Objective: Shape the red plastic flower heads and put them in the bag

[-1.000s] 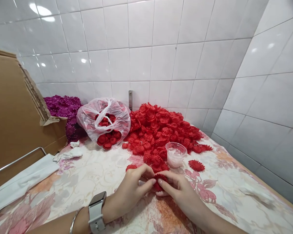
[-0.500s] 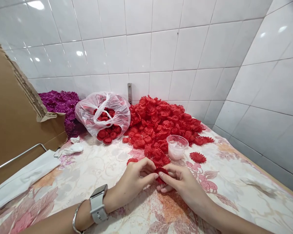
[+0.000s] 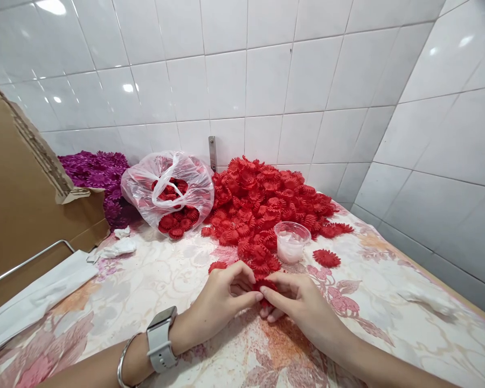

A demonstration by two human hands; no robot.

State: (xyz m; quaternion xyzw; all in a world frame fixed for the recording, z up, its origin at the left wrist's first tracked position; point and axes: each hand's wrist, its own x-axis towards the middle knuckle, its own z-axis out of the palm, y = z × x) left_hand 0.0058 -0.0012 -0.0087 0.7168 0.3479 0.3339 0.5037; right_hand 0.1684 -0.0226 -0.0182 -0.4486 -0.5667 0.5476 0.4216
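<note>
Both hands meet at the middle of the table, pinching one red fabric flower point(image 3: 265, 284) between thumbs and fingers. My left hand point(image 3: 231, 292), with a watch and bangle on its wrist, grips the flower's left side. My right hand point(image 3: 294, 299) holds its right side, fingertips curled under it; much of the flower is hidden by the fingers. Just beyond lies a big heap of red fabric flowers point(image 3: 262, 202). A clear plastic cup point(image 3: 291, 249) with whitish stuff inside stands beyond my right hand. One loose red flower point(image 3: 326, 258) lies to the cup's right.
A tied clear plastic bag point(image 3: 139, 188) of red flowers sits left of the heap, with a purple flower pile point(image 3: 95, 175) behind it. A cardboard box point(image 3: 20, 205) stands at far left, near white paper point(image 3: 40, 296). White tiled walls point(image 3: 267, 81) close off the back and right.
The hands stay nearly in place, working the same red flower, whose visible part has shifted slightly between the fingers. The whole view has shifted a little.
</note>
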